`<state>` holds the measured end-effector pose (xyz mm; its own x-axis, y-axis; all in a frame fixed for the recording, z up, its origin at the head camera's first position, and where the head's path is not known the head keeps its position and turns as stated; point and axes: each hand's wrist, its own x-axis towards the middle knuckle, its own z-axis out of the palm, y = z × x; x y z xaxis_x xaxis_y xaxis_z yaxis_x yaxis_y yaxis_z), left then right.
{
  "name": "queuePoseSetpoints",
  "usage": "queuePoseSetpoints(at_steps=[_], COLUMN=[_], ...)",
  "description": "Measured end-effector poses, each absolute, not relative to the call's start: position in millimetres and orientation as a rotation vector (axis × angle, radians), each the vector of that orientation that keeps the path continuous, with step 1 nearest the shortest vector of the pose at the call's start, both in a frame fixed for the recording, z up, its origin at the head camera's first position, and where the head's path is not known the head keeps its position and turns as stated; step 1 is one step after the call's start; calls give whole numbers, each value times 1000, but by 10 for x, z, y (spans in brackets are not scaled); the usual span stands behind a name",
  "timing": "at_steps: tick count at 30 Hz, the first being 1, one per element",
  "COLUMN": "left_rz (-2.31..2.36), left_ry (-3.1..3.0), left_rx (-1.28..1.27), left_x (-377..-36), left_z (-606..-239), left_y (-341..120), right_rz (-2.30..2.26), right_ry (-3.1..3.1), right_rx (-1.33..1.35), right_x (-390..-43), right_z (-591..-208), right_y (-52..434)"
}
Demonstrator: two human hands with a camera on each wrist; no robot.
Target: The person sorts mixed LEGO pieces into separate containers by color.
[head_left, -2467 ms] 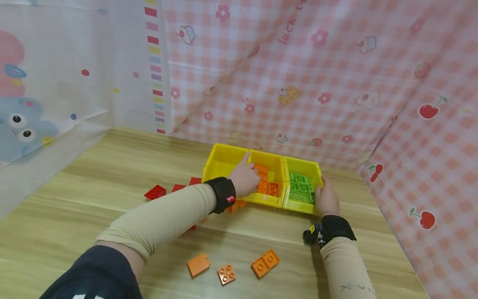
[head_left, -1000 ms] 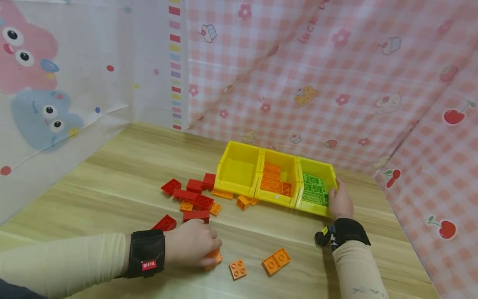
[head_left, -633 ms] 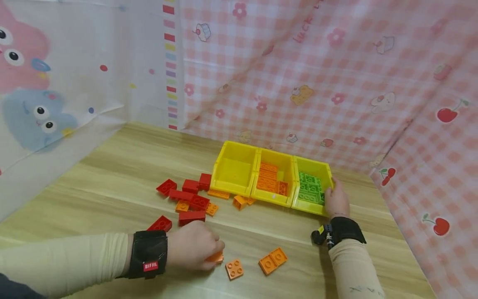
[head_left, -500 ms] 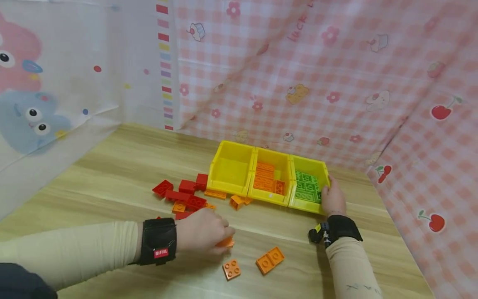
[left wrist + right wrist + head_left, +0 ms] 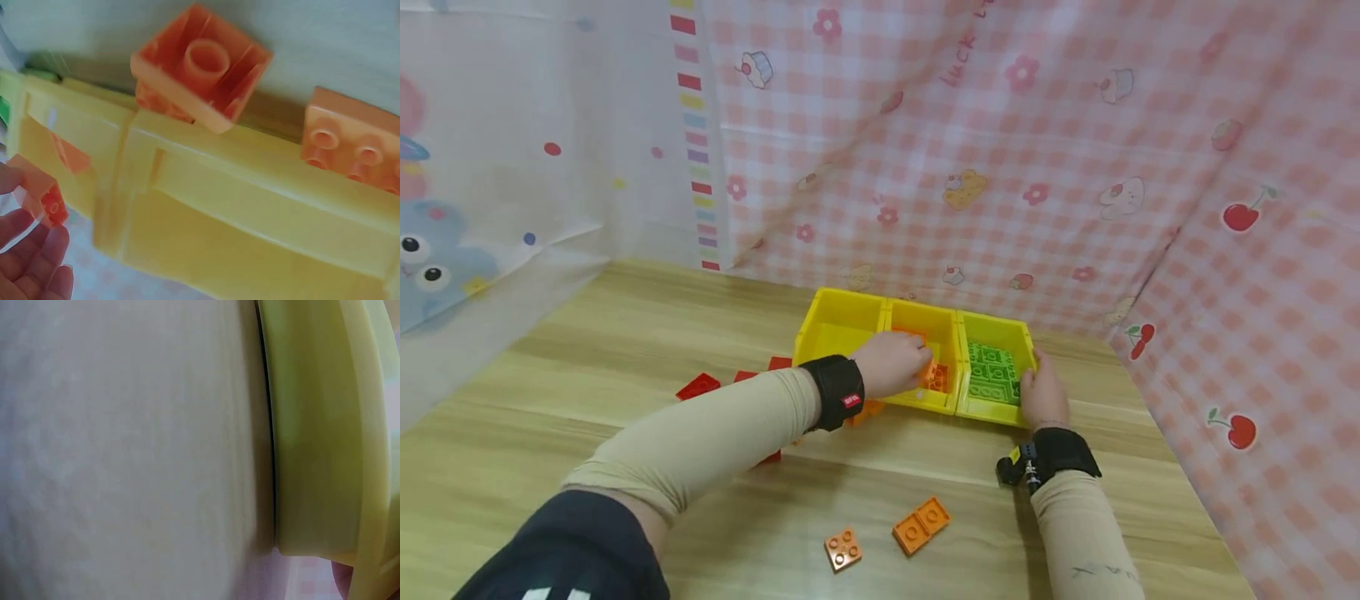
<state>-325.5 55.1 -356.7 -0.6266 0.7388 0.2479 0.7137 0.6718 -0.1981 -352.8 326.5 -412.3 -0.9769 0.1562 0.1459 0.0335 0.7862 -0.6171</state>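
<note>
An orange brick [image 5: 39, 197] is pinched between the fingertips [image 5: 28, 253] of the left hand [image 5: 891, 363]; in the left wrist view the fingers are seen curled round it, just over the yellow wall of the middle bin [image 5: 942, 325]. In the head view this hand is held above the middle bin, where other orange bricks [image 5: 936, 379] are already lying. The brick itself is hidden by the hand in the head view

The right hand [image 5: 1040, 392] is laid against the right outer wall of the green-filled bin [image 5: 1022, 333]. Its fingers are bent round the front right corner of this bin, so the bin is gripped. Only a blurred yellow wall [image 5: 319, 437] and a pale surface are shown in the right wrist view. The green bricks [image 5: 992, 373] are packed flat inside this bin

The three yellow bins are placed side by side, touching each other, near the far edge of the wooden table [image 5: 587, 350]. The left bin [image 5: 835, 321] is seen without bricks in the part which is not covered by the arm

Just in front of the bins, under the left forearm, some red bricks [image 5: 698, 386] and one orange piece [image 5: 867, 411] are partly visible. Nearer to the person, well apart from the bins, a square orange brick [image 5: 842, 550] and a longer orange brick [image 5: 921, 526] are lying on the table, near each other but not touching

A pink checked curtain [image 5: 1037, 150] is hung behind the table
</note>
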Motion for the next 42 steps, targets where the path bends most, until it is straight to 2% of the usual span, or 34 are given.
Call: queuePoseSetpoints(at_steps=[10, 27, 33, 42], left_rz=[383, 383, 296, 385], left_ry=[-2753, -2753, -2551, -2333], left_rx=[-788, -820, -1033, -1519], left_x=[-3578, -3547, -3263, -2356], left_z=[-3592, -3774, -3829, -3851], left_y=[435, 401, 251, -76], right_rz=[980, 1011, 995, 1010], right_ry=[-2769, -2789, -2798, -2805], right_rx=[-140, -155, -171, -182], right_x=[-3569, -3540, -3539, -3521], right_z=[-4100, -4137, -4148, -4143], right_y=[3155, 3193, 3269, 3246])
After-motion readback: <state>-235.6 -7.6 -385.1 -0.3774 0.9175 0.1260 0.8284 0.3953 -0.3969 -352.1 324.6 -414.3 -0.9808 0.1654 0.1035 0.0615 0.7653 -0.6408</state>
